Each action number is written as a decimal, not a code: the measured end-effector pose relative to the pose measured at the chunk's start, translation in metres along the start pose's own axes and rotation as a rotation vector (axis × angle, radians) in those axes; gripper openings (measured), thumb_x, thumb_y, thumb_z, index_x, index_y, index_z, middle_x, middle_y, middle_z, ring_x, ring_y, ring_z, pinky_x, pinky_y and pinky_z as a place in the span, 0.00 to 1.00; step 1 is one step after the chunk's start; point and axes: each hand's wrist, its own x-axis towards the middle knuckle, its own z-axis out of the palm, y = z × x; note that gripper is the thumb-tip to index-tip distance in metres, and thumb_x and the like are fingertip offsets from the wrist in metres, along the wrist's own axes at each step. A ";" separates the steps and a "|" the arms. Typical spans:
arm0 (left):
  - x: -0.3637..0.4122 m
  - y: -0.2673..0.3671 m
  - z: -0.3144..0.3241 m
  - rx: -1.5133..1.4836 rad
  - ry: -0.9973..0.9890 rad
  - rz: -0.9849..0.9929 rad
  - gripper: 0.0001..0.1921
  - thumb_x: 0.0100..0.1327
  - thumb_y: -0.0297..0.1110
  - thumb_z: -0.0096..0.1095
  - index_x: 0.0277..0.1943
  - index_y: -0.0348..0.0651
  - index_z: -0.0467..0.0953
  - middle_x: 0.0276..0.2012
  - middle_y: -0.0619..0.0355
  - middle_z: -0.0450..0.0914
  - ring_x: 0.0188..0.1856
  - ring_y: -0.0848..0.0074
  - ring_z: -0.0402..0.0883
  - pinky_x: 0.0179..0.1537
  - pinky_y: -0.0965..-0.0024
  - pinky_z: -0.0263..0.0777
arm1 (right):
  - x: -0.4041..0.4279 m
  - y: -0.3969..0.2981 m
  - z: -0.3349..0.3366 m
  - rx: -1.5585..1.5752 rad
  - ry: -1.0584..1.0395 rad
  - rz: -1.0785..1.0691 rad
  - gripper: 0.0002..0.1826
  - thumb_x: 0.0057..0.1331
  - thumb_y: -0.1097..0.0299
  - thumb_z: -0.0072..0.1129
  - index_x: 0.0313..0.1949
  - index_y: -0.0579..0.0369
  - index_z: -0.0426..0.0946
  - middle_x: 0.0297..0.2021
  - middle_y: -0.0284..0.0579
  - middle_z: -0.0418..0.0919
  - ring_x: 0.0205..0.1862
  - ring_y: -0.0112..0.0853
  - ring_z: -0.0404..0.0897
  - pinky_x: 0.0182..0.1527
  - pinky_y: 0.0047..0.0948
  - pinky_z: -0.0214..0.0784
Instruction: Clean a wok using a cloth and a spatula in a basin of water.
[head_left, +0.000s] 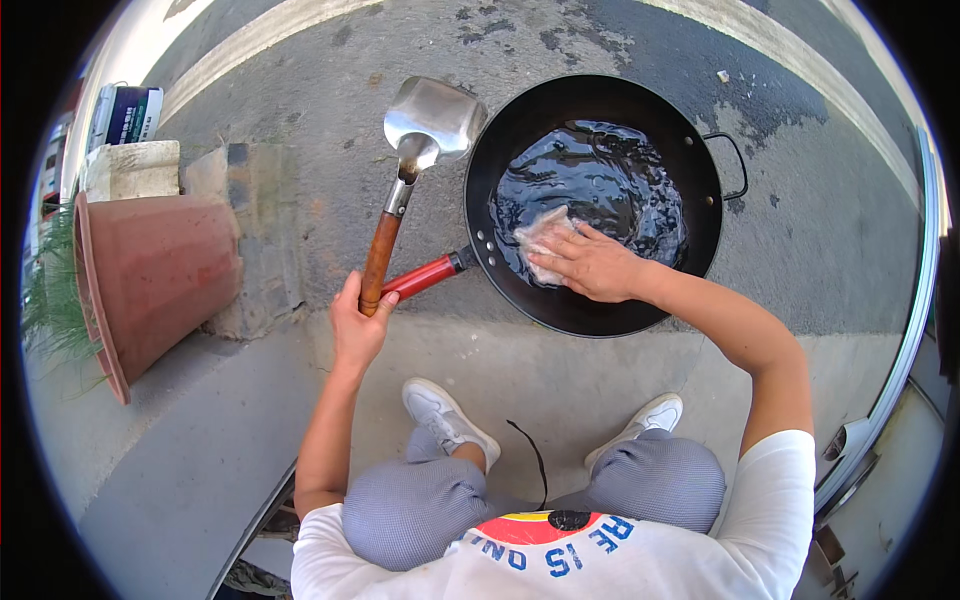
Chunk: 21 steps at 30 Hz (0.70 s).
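Observation:
A large black wok (592, 315) with water in it rests on the ground ahead of me, its loop handle at the right. My right hand (592, 262) presses a wet whitish cloth (538, 238) against the inside of the wok at the lower left, beside the water (592, 180). My left hand (360, 322) grips the wooden handle of a metal wok spatula (381, 255). The spatula's blade points up and away from me. The wok's red handle (424, 278) ends at the same hand, behind the spatula's handle; how firmly it is held is hard to tell.
A terracotta-coloured plastic flowerpot (165, 277) with grassy leaves is at the left, near a pale block (135, 171) and a bucket (135, 114). Wet patches mark the pavement (795, 247). A metal door track (919, 300) runs along the right. My shoes stand just below the wok.

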 end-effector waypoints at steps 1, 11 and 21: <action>-0.001 0.000 -0.001 0.005 -0.002 -0.004 0.19 0.54 0.30 0.73 0.28 0.39 0.62 0.18 0.55 0.62 0.21 0.71 0.60 0.25 0.67 0.58 | 0.014 0.003 -0.005 -0.102 0.045 0.035 0.32 0.69 0.61 0.49 0.71 0.37 0.54 0.71 0.46 0.54 0.73 0.43 0.52 0.71 0.53 0.41; -0.010 -0.006 0.002 -0.066 -0.011 -0.070 0.18 0.55 0.30 0.72 0.28 0.39 0.62 0.18 0.55 0.63 0.22 0.70 0.61 0.26 0.67 0.58 | 0.002 0.065 -0.064 -0.471 0.079 0.430 0.33 0.72 0.53 0.43 0.73 0.34 0.46 0.73 0.41 0.51 0.72 0.38 0.54 0.72 0.52 0.38; -0.013 0.007 -0.002 0.036 0.007 -0.058 0.18 0.53 0.33 0.73 0.28 0.41 0.64 0.20 0.52 0.66 0.25 0.59 0.64 0.33 0.61 0.58 | -0.075 -0.001 -0.028 -0.252 -0.131 0.443 0.33 0.67 0.55 0.49 0.68 0.55 0.58 0.70 0.53 0.53 0.71 0.50 0.53 0.71 0.48 0.44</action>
